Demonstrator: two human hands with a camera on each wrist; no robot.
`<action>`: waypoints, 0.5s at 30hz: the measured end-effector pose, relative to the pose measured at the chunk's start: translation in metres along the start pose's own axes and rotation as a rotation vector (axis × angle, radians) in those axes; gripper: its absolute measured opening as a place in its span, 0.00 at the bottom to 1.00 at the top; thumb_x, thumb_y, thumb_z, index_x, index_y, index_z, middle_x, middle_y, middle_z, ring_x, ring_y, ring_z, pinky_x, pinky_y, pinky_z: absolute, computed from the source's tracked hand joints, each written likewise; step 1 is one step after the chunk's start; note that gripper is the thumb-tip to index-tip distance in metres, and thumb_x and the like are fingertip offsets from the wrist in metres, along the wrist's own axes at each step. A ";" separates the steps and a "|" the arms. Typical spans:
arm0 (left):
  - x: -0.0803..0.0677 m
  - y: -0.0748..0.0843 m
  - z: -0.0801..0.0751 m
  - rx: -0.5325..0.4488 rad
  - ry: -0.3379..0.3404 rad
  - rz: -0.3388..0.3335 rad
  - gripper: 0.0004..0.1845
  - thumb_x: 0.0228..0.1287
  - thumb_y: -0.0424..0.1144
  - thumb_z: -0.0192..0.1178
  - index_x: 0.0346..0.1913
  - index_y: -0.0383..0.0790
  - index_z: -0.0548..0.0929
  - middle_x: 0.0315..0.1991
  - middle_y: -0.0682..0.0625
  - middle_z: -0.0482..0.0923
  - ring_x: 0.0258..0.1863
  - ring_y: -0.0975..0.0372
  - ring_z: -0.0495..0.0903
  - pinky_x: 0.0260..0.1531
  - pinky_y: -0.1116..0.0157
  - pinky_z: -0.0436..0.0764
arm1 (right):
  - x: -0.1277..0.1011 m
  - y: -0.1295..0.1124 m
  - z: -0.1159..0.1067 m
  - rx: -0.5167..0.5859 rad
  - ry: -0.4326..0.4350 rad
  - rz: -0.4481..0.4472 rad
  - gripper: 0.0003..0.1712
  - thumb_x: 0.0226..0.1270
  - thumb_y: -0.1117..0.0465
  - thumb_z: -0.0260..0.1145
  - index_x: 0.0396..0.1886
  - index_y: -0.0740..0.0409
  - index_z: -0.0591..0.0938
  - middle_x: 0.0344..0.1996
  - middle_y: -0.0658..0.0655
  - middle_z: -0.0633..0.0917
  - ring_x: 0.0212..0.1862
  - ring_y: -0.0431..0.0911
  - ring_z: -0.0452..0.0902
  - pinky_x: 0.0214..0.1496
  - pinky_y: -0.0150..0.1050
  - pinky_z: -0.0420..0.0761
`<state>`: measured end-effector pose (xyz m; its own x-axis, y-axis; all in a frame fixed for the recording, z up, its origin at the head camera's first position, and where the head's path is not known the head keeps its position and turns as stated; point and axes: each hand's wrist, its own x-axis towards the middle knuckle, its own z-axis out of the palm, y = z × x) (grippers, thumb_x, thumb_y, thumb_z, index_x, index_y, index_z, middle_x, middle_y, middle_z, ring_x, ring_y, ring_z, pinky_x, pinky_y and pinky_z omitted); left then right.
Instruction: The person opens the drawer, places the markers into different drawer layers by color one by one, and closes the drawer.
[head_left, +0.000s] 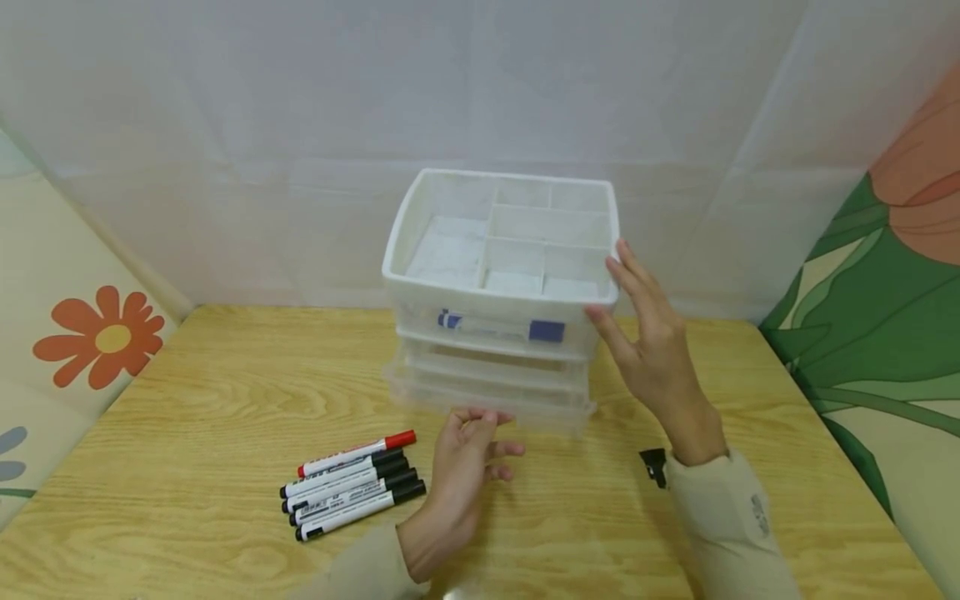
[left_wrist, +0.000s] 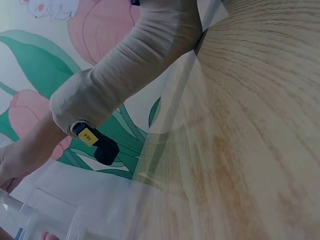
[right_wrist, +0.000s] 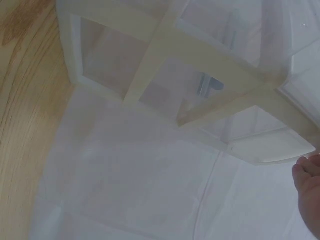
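Note:
A translucent white drawer organizer (head_left: 498, 350) stands mid-table, with a divided tray (head_left: 420, 212) on top. A blue-capped marker (head_left: 501, 326) lies inside its top drawer. My left hand (head_left: 480, 421) reaches in from below and pinches the front lip of the bottom drawer (head_left: 540, 412), which sticks out slightly. My right hand (head_left: 611, 287) rests with straight fingers against the organizer's upper right corner. The right wrist view looks at the organizer (right_wrist: 200, 75) from its side, the marker (right_wrist: 210, 85) dim inside and one fingertip (right_wrist: 307, 185) at the edge.
Several markers (head_left: 352, 485), one red-capped and three black-capped, lie side by side on the wooden table (head_left: 187, 400) left of my left hand. A white sheet covers the back wall. Flowered panels stand at both sides. My right sleeve (left_wrist: 135, 65) carries a black wrist camera (left_wrist: 95, 142).

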<state>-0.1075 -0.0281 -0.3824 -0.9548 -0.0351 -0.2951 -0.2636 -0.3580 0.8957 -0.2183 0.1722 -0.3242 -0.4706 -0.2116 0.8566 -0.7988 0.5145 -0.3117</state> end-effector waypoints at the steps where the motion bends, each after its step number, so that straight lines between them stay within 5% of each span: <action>1: -0.001 0.000 0.000 0.001 0.001 -0.001 0.09 0.78 0.39 0.49 0.52 0.38 0.66 0.52 0.46 0.80 0.31 0.65 0.84 0.25 0.71 0.78 | 0.000 0.000 0.000 -0.002 -0.001 0.001 0.39 0.73 0.41 0.55 0.65 0.72 0.72 0.71 0.67 0.68 0.72 0.61 0.65 0.77 0.42 0.64; 15: -0.008 -0.001 -0.008 0.050 -0.038 -0.018 0.11 0.77 0.41 0.50 0.53 0.38 0.68 0.52 0.47 0.83 0.32 0.66 0.85 0.26 0.70 0.79 | 0.000 -0.001 -0.002 -0.010 -0.012 0.018 0.39 0.73 0.41 0.55 0.66 0.71 0.71 0.72 0.65 0.67 0.73 0.60 0.65 0.76 0.44 0.64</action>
<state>-0.0991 -0.0349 -0.3835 -0.9543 0.0070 -0.2988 -0.2861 -0.3110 0.9063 -0.2165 0.1733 -0.3234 -0.4891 -0.2122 0.8460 -0.7866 0.5263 -0.3228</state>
